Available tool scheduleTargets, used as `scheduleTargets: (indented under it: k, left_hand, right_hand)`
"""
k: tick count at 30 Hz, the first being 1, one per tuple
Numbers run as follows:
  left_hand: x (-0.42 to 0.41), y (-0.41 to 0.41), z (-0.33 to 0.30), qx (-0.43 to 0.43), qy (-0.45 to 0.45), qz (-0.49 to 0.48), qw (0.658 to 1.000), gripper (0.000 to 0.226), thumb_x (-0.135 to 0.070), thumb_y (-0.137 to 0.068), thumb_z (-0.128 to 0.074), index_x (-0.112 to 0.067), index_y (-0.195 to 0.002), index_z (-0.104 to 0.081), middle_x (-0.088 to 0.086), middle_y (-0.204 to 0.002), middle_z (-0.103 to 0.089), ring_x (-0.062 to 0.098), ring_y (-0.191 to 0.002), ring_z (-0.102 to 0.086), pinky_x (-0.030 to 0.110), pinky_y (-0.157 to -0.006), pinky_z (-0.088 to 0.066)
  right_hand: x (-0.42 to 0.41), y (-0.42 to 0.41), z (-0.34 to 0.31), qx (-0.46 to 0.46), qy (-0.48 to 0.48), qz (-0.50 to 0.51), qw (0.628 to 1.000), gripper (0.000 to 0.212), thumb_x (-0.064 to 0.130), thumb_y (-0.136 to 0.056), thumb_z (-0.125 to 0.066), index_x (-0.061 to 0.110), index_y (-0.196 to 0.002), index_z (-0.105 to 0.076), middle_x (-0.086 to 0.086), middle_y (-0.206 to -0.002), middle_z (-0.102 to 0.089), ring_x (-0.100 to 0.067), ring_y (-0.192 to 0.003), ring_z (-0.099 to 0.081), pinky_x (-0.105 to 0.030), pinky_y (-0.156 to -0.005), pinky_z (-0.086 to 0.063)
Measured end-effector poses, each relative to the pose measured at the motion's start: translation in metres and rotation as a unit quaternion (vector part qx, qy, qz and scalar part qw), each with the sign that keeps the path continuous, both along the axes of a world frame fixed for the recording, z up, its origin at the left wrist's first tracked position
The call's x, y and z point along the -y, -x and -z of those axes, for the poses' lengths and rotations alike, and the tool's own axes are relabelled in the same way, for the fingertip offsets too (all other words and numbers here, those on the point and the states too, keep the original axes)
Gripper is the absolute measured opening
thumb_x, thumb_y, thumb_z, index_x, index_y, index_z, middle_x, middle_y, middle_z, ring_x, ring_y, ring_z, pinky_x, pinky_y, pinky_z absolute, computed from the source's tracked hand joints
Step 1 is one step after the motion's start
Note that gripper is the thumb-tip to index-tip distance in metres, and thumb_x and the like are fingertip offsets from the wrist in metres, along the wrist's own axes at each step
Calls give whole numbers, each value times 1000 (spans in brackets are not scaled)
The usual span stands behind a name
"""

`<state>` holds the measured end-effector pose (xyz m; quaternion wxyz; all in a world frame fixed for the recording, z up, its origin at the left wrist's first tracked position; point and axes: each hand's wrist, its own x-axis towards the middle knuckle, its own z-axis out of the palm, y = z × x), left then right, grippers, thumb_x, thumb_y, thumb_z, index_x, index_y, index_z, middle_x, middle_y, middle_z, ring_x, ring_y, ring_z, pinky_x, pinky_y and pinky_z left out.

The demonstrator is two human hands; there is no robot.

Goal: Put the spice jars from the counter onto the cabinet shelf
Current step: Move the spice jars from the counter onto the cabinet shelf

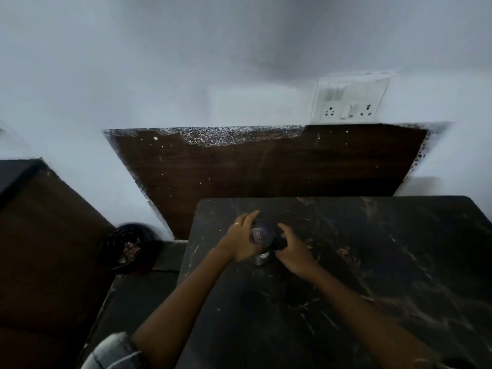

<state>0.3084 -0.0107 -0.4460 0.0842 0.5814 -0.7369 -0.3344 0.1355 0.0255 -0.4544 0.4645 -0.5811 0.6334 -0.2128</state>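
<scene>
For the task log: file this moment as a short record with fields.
surface: dark marbled counter
jar: one spice jar, seen from above, standing on the counter
left hand: against the jar's left side, fingers fairly straight
right hand: beside the jar's right side, fingers curled; contact unclear
floor item: dark round bin, left of the counter
wall: white switch panel
shelf: not in view
</scene>
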Motion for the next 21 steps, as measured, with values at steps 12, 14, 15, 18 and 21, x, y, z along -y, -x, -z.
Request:
scheduleTargets:
  k: [12,14,15,18,21]
  left_hand:
    - [5,-19,62,-67,-3,-58,996,111,-47,-72,-75,-31,-150,1,4,-154,-30,21,-137,-36,38,-109,-33]
    - [5,-15,53,-105,12,-78,991,108,-50,-68,-77,-31,-150,-8,2,-153,-32,18,-136,-37,34,-108,-33]
    - [5,-12,44,-133,23,-92,987,107,-52,-66,-77,-31,-149,-12,0,-152,-34,16,-135,-37,32,-107,-33]
    - [8,6,6,-237,55,-113,963,105,-45,-67,-79,-23,-150,-18,-2,-149,-38,12,-133,-39,33,-110,-35]
    - [12,32,-43,-326,78,-112,936,91,-33,-72,-79,-20,-146,-28,-3,-140,-46,9,-123,-49,26,-101,-45]
  right_hand:
    - [6,-35,26,87,-64,34,994,89,2,-78,-63,24,-148,-13,-6,-152,-30,-22,-139,-30,-43,-114,-30]
    - [10,-28,18,92,-50,52,993,79,6,-82,-60,27,-147,-21,-3,-150,-34,-21,-138,-33,-41,-113,-31]
    - [12,-24,11,97,-31,62,993,74,8,-83,-59,28,-145,-25,-2,-149,-37,-19,-136,-36,-38,-111,-32]
    - [19,-9,-18,101,60,116,986,59,15,-85,-60,30,-138,-40,2,-141,-47,-16,-129,-45,-37,-106,-39]
    - [28,12,-59,97,129,153,975,51,17,-87,-58,33,-134,-43,-1,-132,-45,-14,-115,-49,-27,-89,-44]
